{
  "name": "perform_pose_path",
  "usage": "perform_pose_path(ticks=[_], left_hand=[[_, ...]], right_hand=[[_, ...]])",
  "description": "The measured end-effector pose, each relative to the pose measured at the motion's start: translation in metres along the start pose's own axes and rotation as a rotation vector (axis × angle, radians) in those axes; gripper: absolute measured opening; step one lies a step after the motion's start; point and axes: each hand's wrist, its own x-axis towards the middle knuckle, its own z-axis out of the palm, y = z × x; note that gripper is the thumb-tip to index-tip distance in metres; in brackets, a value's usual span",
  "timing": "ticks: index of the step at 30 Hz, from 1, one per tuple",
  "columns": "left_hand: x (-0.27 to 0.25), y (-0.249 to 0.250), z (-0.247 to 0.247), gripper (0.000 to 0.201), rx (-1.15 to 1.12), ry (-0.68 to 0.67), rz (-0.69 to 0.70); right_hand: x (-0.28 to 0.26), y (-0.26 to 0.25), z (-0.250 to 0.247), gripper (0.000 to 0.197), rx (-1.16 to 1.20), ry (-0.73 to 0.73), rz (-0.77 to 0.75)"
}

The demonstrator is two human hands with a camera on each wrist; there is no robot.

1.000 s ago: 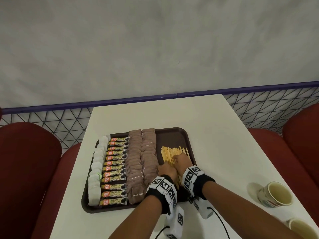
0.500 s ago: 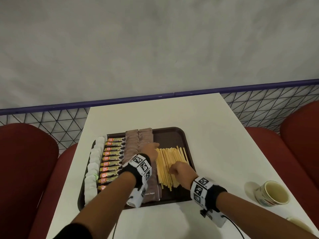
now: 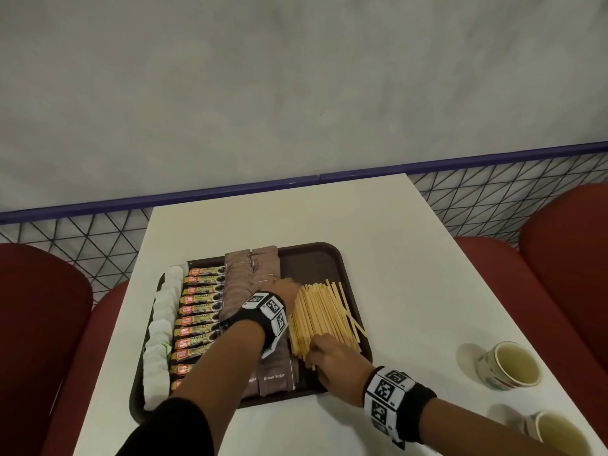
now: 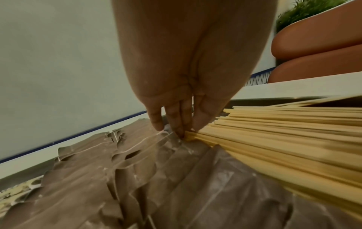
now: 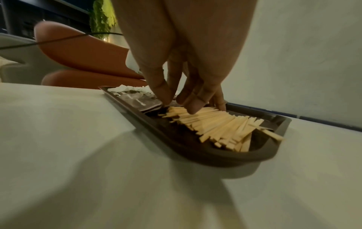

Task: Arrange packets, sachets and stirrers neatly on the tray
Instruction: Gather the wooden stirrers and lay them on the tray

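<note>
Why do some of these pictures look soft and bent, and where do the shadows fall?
Head view: sharp, the table edges splaying from the wide lens; each cup casts a pale shadow leftward. Left wrist view: the stirrers smear toward the frame edge. Right wrist view: a broad soft shadow under the tray, foreground blurred.

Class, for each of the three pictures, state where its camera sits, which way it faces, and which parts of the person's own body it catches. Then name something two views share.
Head: worn high, facing forward and down at the tray on the table; shows both forearms, left hand and right hand.
Left wrist: under the left hand, facing along its fingers to the sugar sachets.
Right wrist: low over the table, facing along the right hand's fingers.
Shared: all three show the wooden stirrers.
</note>
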Motion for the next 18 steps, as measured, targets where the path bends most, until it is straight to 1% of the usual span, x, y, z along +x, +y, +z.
perform_pose_path(ticks=[2, 4, 6, 8, 10, 13, 14, 16, 17, 18], left_hand=[[0.000, -0.001, 0.000, 0.055, -0.017, 0.005, 0.000], [0.000, -0.001, -0.001, 0.054, -0.041, -0.017, 0.012], [-0.002, 0.000, -0.002, 0.048, -0.057, -0.037, 0.029], [-0.003, -0.001, -0.003, 0.052, -0.078, -0.031, 0.018], [-0.002, -0.002, -0.002, 0.055, -0.095, -0.027, 0.012], [-0.003, -0.001, -0.001, 0.046, -0.089, -0.050, 0.021], [-0.002, 0.000, -0.001, 0.047, -0.087, -0.047, 0.020], [0.000, 0.002, 0.000, 0.058, -0.117, -0.023, 0.007], [0.001, 0.004, -0.001, 0.064, -0.137, -0.009, 0.002], [0.001, 0.006, -0.001, 0.067, -0.155, -0.001, 0.002]], right_hand=[[-0.003, -0.002, 0.002, 0.033, -0.034, -0.089, -0.021], [-0.003, -0.002, 0.004, 0.035, -0.067, -0.139, -0.032], [0.000, 0.000, 0.006, 0.041, -0.065, -0.126, -0.017], [0.001, 0.001, 0.006, 0.044, -0.051, -0.092, -0.007], [0.000, -0.001, 0.006, 0.040, -0.051, -0.093, -0.015], [-0.002, -0.007, 0.009, 0.033, -0.079, -0.131, -0.038], [-0.003, -0.008, 0.010, 0.033, -0.078, -0.145, -0.034], [-0.005, -0.005, 0.011, 0.033, -0.095, -0.145, -0.008], [-0.006, -0.003, 0.010, 0.031, -0.107, -0.126, 0.014], [-0.008, -0.002, 0.007, 0.029, -0.111, -0.077, 0.023]])
